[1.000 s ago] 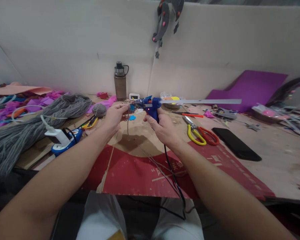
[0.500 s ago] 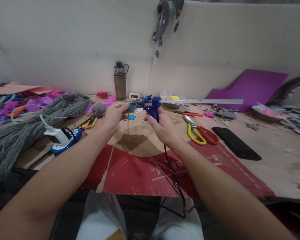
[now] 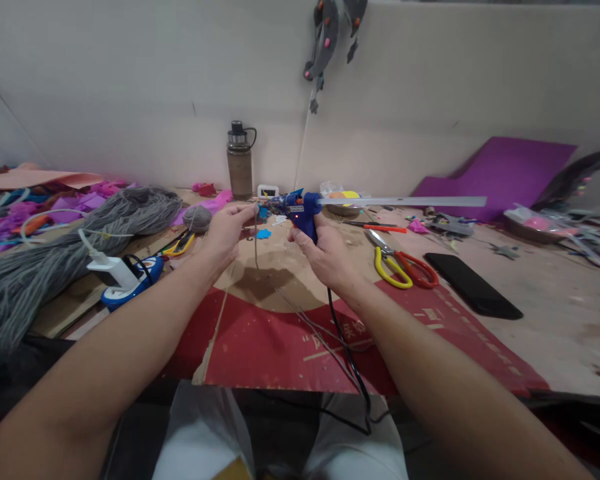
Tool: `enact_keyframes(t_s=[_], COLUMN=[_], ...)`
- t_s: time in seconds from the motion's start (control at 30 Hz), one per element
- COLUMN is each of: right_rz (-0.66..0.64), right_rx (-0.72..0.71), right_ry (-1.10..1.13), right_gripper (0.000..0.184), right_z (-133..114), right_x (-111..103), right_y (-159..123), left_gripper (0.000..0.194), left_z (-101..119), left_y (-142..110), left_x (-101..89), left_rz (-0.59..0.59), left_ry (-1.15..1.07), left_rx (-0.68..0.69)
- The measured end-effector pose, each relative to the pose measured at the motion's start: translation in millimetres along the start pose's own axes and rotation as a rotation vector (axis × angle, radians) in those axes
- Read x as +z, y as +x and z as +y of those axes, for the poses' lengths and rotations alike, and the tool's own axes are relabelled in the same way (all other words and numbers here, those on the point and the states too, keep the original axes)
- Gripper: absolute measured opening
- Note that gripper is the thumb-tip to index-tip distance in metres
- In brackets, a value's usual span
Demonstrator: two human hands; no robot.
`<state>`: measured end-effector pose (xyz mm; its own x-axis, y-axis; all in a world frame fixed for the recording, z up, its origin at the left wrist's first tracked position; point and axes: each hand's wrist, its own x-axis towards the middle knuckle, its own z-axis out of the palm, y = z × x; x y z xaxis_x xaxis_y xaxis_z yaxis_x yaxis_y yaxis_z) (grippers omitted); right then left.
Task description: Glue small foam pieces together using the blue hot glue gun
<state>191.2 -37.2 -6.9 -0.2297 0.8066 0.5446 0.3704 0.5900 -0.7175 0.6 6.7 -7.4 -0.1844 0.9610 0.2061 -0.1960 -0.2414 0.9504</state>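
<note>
My right hand (image 3: 325,248) is wrapped round the handle of a blue hot glue gun (image 3: 305,210), whose nozzle points left. A long clear glue stick (image 3: 405,201) juts out of its back, and a small red light glows on its side. Close to the nozzle, my left hand (image 3: 230,230) pinches the end of a grey yarn strand (image 3: 256,250) between thumb and fingers. The strand hangs down and trails over the cardboard. Whether something small is also in the pinch cannot be made out. A blue felt piece (image 3: 264,234) lies just beyond.
Scissors (image 3: 400,267) with yellow and red handles and a black phone (image 3: 473,285) lie on the right. On the left are a grey yarn hank (image 3: 95,240) and a power strip (image 3: 133,283) with a charger. A bottle (image 3: 239,163) stands at the back. The gun's black cord (image 3: 347,360) drops over the edge.
</note>
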Motion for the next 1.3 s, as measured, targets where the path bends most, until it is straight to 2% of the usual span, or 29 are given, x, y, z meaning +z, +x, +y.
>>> enact_keyframes(t_s=[0.27,0.73,1.3], right_rz=[-0.006,-0.003,0.012], right_rx=[0.001,-0.004,-0.012], right_ry=[-0.015,-0.018,-0.027], right_gripper=[0.022,0.023,0.021], right_z=[0.2,1.1,1.4], right_x=[-0.5,-0.4,-0.5], right_y=[0.0,0.3,-0.2], left_gripper=[0.017,0.022,0.017], left_z=[1.1,1.4,2.8], left_y=[-1.7,-2.6,-2.2], left_x=[1.2,1.9,2.0], left_rz=[0.013,-0.009,0.014], left_ry=[-0.003,0.006,0.008], left_rx=[-0.01,-0.018,-0.031])
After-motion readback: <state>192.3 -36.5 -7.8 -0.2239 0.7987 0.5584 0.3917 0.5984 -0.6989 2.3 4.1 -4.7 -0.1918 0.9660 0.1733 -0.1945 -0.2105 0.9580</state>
